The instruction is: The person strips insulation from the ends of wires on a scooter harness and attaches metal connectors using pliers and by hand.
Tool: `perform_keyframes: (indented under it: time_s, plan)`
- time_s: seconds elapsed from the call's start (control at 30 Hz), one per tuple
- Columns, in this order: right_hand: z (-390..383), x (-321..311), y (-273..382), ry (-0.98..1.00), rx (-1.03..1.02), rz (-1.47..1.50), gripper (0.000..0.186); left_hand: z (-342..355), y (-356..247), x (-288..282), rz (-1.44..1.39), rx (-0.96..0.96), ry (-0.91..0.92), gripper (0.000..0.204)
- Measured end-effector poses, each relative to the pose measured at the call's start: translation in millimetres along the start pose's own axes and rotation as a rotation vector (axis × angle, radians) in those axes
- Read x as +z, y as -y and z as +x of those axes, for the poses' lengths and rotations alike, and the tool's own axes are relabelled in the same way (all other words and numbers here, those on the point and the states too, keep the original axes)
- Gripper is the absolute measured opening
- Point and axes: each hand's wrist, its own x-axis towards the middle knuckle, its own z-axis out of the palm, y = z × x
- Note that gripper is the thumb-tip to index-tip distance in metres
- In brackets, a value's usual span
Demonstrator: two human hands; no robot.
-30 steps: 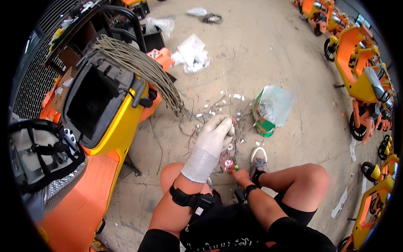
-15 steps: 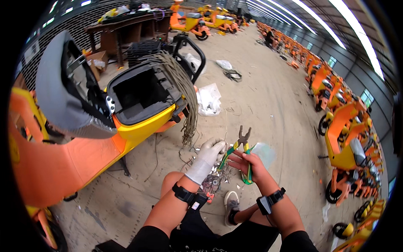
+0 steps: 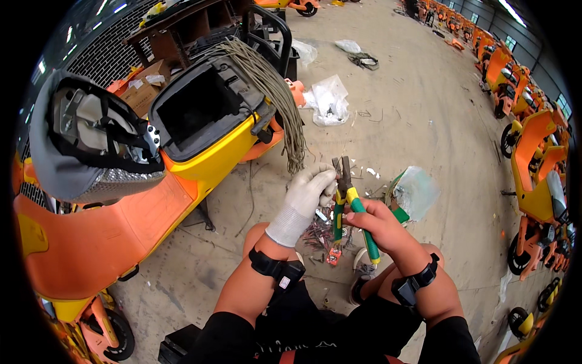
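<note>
My left hand [image 3: 306, 197], in a white knit glove, is closed around a small piece right beside the jaws of the pliers [image 3: 348, 203]. My bare right hand [image 3: 379, 221] grips the green and yellow handles of those pliers, whose dark jaws point up and away from me. Both hands are held above my knees. Under them on the concrete floor lies a scatter of short wire offcuts [image 3: 318, 233]. A bundle of grey cables [image 3: 276, 91] hangs over the rear of the orange and yellow scooter [image 3: 200, 158] just left of my gloved hand.
The scooter's seat [image 3: 91, 145] is flipped up and its storage box [image 3: 200, 109] stands open. A green container in a clear bag [image 3: 412, 194] sits right of my hands. Plastic bags [image 3: 330, 100] lie farther off. A row of orange scooters [image 3: 536, 164] lines the right side.
My head has lifted from the floor toward the scooter. The right hand brought the pliers up from the floor, and both hands now meet at the jaws.
</note>
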Motion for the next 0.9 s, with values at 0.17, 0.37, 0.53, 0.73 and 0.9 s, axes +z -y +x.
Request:
perform_keyframes:
  time_s: [0.17, 0.37, 0.53, 0.73, 0.9]
  plan:
    - [4, -13, 0, -0.02, -0.087, -0.186, 0.022, 6, -2, 8, 0.016, -0.094, -0.057, 0.015]
    - [8, -25, 4, 0.0, -0.154, -0.402, 0.026, 10, 5, -1, -0.068, -0.181, 0.118, 0.015]
    - [11, -32, 5, 0.035, -0.198, -0.518, 0.024, 9, 3, -5, -0.03, -0.151, 0.134, 0.015]
    - [14, -32, -2, 0.054, -0.202, -0.53, 0.028, 5, -1, -17, -0.026, -0.184, 0.209, 0.013]
    - [9, -28, 1, 0.05, -0.176, -0.535, 0.029, 3, 0, -17, -0.058, -0.308, 0.102, 0.012]
